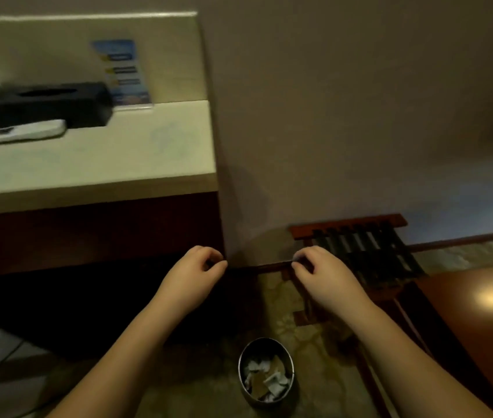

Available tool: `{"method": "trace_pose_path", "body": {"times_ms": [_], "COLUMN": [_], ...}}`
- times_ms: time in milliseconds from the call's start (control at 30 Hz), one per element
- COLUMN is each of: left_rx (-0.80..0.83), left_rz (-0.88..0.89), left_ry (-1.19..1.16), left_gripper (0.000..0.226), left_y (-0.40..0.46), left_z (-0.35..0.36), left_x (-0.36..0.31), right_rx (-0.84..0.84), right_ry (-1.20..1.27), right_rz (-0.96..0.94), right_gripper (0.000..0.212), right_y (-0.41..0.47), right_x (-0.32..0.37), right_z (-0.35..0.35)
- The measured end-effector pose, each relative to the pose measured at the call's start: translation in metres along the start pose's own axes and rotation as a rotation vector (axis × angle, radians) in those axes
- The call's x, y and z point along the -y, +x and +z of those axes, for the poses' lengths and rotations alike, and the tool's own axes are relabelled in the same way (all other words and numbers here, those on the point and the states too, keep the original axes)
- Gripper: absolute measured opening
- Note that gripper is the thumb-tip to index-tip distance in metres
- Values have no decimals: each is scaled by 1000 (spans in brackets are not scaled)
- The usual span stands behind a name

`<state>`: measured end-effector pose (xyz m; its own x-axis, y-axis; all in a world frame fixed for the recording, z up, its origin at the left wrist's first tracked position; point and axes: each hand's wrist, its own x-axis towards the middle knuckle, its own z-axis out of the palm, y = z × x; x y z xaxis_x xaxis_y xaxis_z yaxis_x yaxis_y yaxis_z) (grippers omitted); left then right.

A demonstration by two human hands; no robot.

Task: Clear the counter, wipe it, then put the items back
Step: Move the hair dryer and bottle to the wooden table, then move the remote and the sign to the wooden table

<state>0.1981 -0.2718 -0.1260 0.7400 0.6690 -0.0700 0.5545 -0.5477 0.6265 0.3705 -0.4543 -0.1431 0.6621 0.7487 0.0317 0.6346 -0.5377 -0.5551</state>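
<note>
Head view: the counter (88,164) still carries a tissue box (46,105), remote (25,132) and leaflet stand (121,73), well away from both hands. The left hand (192,274) and right hand (325,274) hang apart, fingers loosely curled, holding nothing visible. A hasty reach could knock the upright leaflet stand over.

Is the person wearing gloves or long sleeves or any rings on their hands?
No. The left hand and the right hand are bare, with no gloves. Both forearms are uncovered as far as the picture shows, so no sleeves appear. No watch or bracelet shows on either wrist. The picture is too blurry to rule out a thin ring.
</note>
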Motion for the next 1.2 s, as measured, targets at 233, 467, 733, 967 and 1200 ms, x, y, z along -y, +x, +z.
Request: {"method": "trace_pose_path", "body": {"times_ms": [233, 467, 733, 967, 1200], "left_rx": [-70, -318, -459, -472, -427], "left_rz": [-49, -46, -41, -164, -335], "left_ry": [-100, -32, 10, 103, 192], "left_gripper": [13, 13, 9, 7, 36], "left_y": [-33, -22, 36, 107, 192], "left_z": [-112, -188, -262, -308, -331], "left_x": [69, 100, 116, 146, 173], "right_rx": [46, 20, -28, -19, 15], "right_ry": [13, -42, -65, -31, 37], "right_rz": [-182, -356, -437, -327, -132], "right_gripper": [15, 20, 22, 19, 18], "right_y": [24, 69, 166, 288, 403], "right_x": [104, 184, 255, 285, 287], "right_z": [32, 26, 5, 10, 32]}}
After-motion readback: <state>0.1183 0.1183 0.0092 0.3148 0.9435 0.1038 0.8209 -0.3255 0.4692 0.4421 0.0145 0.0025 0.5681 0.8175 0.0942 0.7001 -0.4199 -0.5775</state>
